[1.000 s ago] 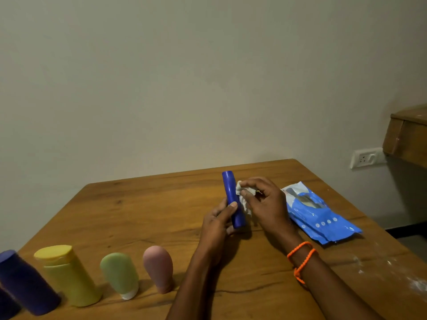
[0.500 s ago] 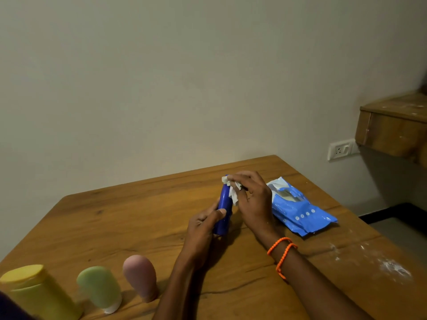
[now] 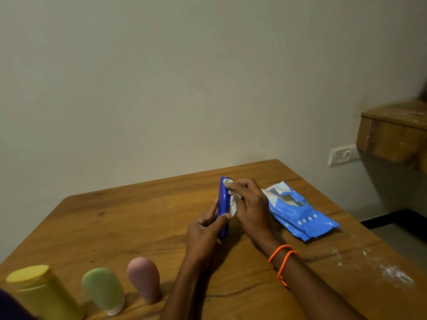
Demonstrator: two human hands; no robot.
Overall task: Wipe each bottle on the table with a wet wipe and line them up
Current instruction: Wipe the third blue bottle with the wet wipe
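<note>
The left hand (image 3: 203, 229) grips the lower part of an upright blue bottle (image 3: 223, 204), thumb across its front; the right hand (image 3: 250, 206) presses a crumpled white wipe (image 3: 233, 203) against the bottle's top and right side; a blue wipe pack (image 3: 300, 215) lies just right of that hand; left of the left forearm stand pink (image 3: 144, 279), green (image 3: 104, 289) and yellow (image 3: 39, 292) bottles in a row on the wooden table (image 3: 138, 218).

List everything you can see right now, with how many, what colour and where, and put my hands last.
Blue bottle: 1, upright, mid-table, held.
Wet wipe: 1, white, against the blue bottle.
Wipes pack: 1, blue, right of the hands.
Pink bottle: 1, near edge.
Green bottle: 1, left of pink.
Yellow bottle: 1, far left.
Table: 1, brown wood.
Wall socket: 1, white, right wall.
Left hand: grips the blue bottle.
Right hand: presses the wipe on it.
</note>
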